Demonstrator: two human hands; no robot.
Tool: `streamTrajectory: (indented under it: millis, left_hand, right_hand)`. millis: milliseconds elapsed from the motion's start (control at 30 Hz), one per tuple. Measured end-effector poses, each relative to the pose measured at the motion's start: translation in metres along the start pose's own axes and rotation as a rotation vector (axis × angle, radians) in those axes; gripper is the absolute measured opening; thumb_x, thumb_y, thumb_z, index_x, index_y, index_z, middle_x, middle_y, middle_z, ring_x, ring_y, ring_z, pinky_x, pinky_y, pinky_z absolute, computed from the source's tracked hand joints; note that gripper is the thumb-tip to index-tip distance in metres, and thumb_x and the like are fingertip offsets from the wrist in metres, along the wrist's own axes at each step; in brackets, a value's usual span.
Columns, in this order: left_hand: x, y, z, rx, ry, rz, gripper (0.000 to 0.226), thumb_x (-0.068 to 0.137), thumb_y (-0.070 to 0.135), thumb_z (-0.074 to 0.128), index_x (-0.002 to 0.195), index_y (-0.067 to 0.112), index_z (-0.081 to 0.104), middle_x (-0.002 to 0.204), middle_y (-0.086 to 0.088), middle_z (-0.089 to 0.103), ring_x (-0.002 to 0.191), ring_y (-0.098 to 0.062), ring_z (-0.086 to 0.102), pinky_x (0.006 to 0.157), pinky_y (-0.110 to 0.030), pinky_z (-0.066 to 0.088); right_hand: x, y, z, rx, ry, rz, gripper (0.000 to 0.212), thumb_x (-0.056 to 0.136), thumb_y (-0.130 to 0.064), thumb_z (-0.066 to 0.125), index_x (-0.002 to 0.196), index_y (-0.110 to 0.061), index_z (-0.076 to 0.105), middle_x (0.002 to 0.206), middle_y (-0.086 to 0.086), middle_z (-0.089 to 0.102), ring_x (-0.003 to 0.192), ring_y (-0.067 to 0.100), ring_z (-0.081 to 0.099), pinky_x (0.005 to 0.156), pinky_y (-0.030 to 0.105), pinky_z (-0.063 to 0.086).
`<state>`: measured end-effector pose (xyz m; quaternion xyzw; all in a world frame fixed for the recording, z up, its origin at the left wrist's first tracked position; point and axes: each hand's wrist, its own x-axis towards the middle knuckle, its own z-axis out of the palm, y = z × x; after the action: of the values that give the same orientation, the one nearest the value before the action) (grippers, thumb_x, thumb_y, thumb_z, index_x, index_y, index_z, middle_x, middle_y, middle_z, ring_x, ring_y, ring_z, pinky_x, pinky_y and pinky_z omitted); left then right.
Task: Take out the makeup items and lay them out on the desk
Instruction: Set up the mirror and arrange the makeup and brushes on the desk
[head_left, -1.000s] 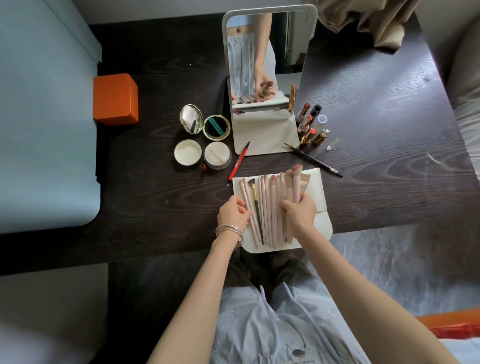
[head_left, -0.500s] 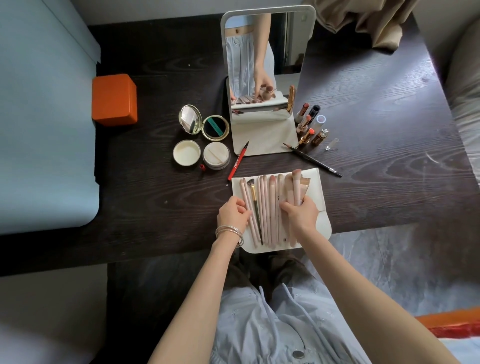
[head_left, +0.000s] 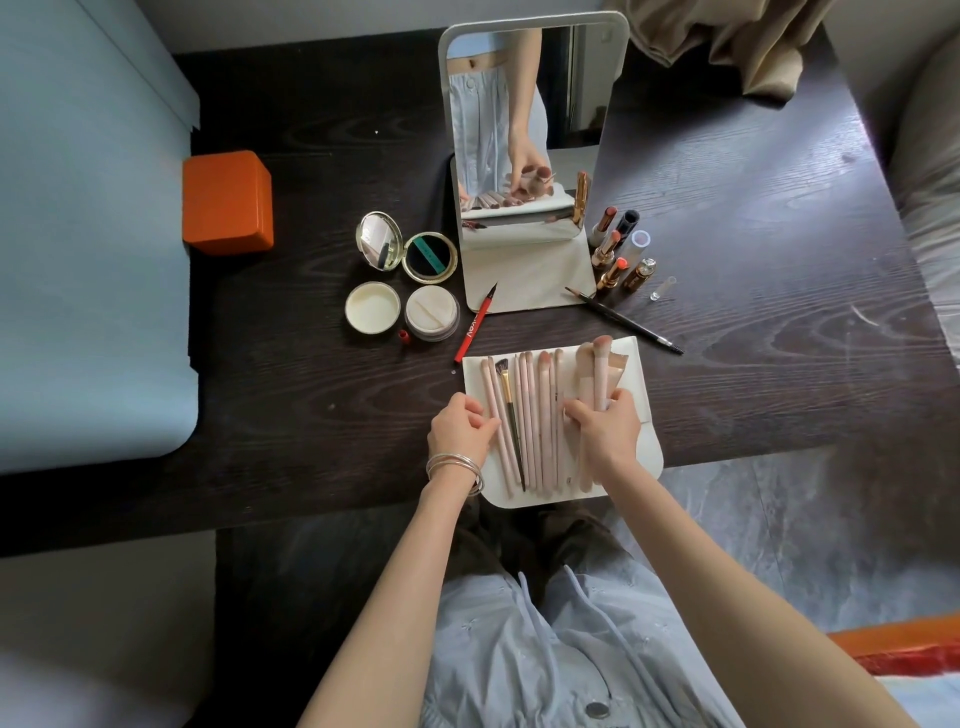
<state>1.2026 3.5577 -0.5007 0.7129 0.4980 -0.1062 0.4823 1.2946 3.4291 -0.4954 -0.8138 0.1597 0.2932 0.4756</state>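
At the desk's (head_left: 753, 291) near edge, the right hand (head_left: 608, 431) pinches a pink brush (head_left: 601, 374) from the open white pouch (head_left: 641, 384) while the curled left hand (head_left: 460, 428) steadies the pouch; these brushes seem light, stiff-handled, soft-tipped, best held mid-handle.

silver bangles (head_left: 457, 465), pale blue buttoned garment (head_left: 545, 649)

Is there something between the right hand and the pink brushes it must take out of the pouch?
Nothing visible stands in the way. The right hand already grips the large pink brushes at the right end of the white pouch, and the left hand rests at its left edge.
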Motion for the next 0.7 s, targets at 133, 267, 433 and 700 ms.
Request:
streamTrajectory:
  millis: [133, 267, 433, 700]
  left_hand:
    - [-0.003, 0.002, 0.0, -0.011, 0.013, 0.009, 0.015, 0.084, 0.018, 0.067, 0.092, 0.016, 0.055, 0.08, 0.0, 0.062, 0.08, -0.019, 0.067, 0.082, -0.036, 0.057]
    - [-0.011, 0.012, -0.005, -0.028, 0.1, 0.119, 0.004, 0.088, 0.019, 0.062, 0.089, 0.017, 0.058, 0.085, 0.0, 0.062, 0.08, -0.018, 0.065, 0.078, -0.034, 0.058]
    - [-0.029, 0.039, 0.01, -0.106, -0.208, 0.164, 0.02, 0.092, 0.025, 0.055, 0.105, 0.014, 0.065, 0.093, -0.002, 0.068, 0.089, -0.017, 0.066, 0.084, -0.033, 0.056]
    - [-0.044, 0.06, 0.037, -0.406, -0.418, 0.018, 0.029, 0.09, 0.004, 0.057, 0.119, 0.006, 0.06, 0.102, -0.01, 0.066, 0.092, -0.019, 0.064, 0.08, -0.033, 0.057]
  right_hand:
    - [0.0, 0.001, -0.002, 0.019, 0.001, 0.002, 0.03, 0.083, -0.015, 0.064, 0.106, -0.01, 0.044, 0.094, 0.006, 0.057, 0.076, 0.014, 0.057, 0.059, 0.023, 0.044]
    - [-0.003, -0.002, -0.011, 0.21, -0.099, 0.0, 0.023, 0.085, -0.008, 0.064, 0.102, -0.006, 0.051, 0.089, 0.007, 0.06, 0.074, 0.013, 0.062, 0.068, 0.024, 0.053]
    - [-0.008, -0.007, -0.027, 0.375, -0.406, -0.04, 0.012, 0.087, -0.006, 0.063, 0.095, -0.003, 0.055, 0.075, 0.005, 0.061, 0.071, 0.016, 0.061, 0.07, 0.029, 0.052]
    - [-0.002, -0.01, -0.043, 0.297, -0.394, 0.009, 0.021, 0.088, -0.006, 0.063, 0.105, 0.004, 0.059, 0.088, 0.013, 0.068, 0.076, 0.022, 0.07, 0.064, 0.032, 0.058]
